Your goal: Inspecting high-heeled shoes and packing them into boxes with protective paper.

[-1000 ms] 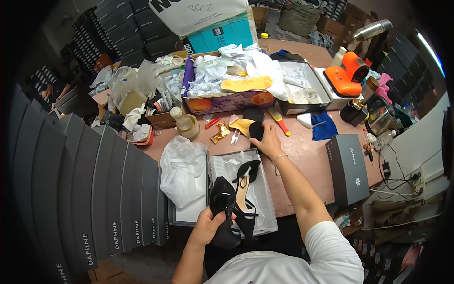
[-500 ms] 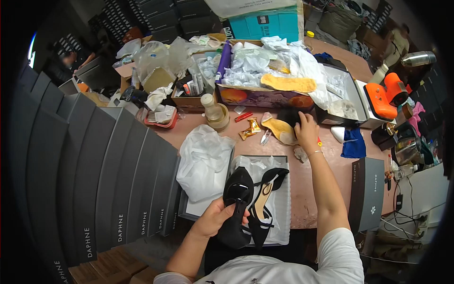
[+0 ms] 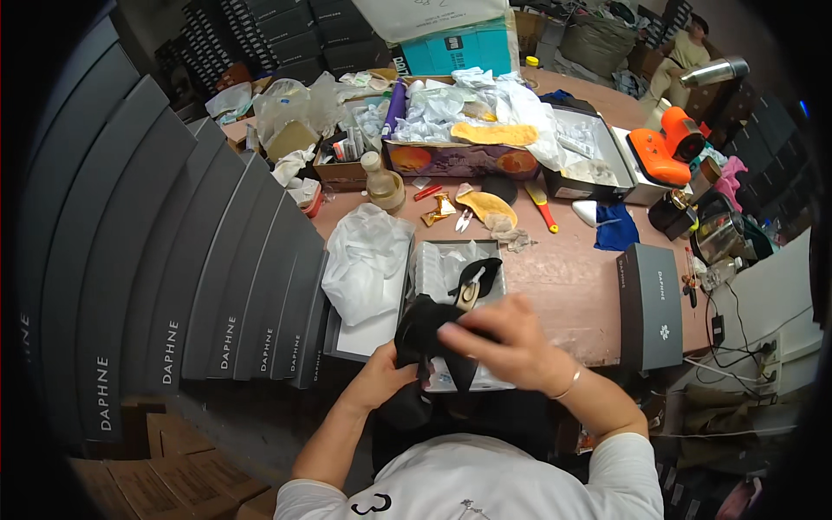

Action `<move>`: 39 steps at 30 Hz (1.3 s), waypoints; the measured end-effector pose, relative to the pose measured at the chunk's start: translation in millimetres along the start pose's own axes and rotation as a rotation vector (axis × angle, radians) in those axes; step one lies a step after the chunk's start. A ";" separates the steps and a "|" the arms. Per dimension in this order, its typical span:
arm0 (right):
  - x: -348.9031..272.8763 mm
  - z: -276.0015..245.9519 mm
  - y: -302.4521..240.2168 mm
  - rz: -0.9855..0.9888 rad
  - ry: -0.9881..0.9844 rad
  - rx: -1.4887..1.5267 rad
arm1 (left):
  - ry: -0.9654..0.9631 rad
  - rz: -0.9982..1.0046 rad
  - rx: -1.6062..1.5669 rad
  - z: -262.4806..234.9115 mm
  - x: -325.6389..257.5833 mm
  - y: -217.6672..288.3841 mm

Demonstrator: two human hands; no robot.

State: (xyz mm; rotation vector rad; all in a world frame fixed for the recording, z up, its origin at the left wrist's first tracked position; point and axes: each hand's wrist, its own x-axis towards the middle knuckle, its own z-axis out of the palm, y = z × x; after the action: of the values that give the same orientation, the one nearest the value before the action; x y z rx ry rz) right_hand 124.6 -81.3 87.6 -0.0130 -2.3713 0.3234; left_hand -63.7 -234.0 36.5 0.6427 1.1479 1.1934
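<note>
My left hand [image 3: 381, 379] is closed around a black high-heeled shoe [image 3: 414, 334], held over the open shoe box [image 3: 407, 295] in front of me. My right hand [image 3: 516, 342], smeared by motion, is closed on a soft black piece [image 3: 459, 319] against the shoe's upper. Whether that piece is a cloth or a pad is not clear. The mating black shoe [image 3: 477, 282] lies in the box on white paper, partly behind my right hand. Crumpled white tissue [image 3: 364, 260] fills the left part of the box.
Grey shoe boxes [image 3: 208, 260] stand stacked at the left; another box [image 3: 652, 303] stands at the right. Beyond lie a yellow cloth [image 3: 490, 206], a black round item [image 3: 499, 188], a yellow-and-red brush [image 3: 542, 206], a glass bottle [image 3: 380, 182] and a carton of white paper [image 3: 459, 156].
My right hand has come back from the black item beside the yellow cloth to the shoe in my left hand. The shoe is tilted differently, and the view has shifted.
</note>
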 end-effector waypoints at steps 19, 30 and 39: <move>-108.7 4.9 -3.6 0.784 0.181 -0.035 | 0.428 0.046 1.562 -71.2 22.6 38.0; -131.9 0.9 -25.2 0.995 0.312 0.393 | 0.079 -0.147 0.094 -4.9 158.5 -80.6; -138.6 6.9 -10.6 1.088 0.626 0.782 | -0.333 -0.101 -0.550 34.6 32.9 -28.3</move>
State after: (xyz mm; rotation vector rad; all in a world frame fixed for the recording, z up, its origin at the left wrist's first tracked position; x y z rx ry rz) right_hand 222.4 -107.2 -8.0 -0.8976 -1.2966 1.4725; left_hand -22.5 -205.7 12.3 0.3363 0.5294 1.1926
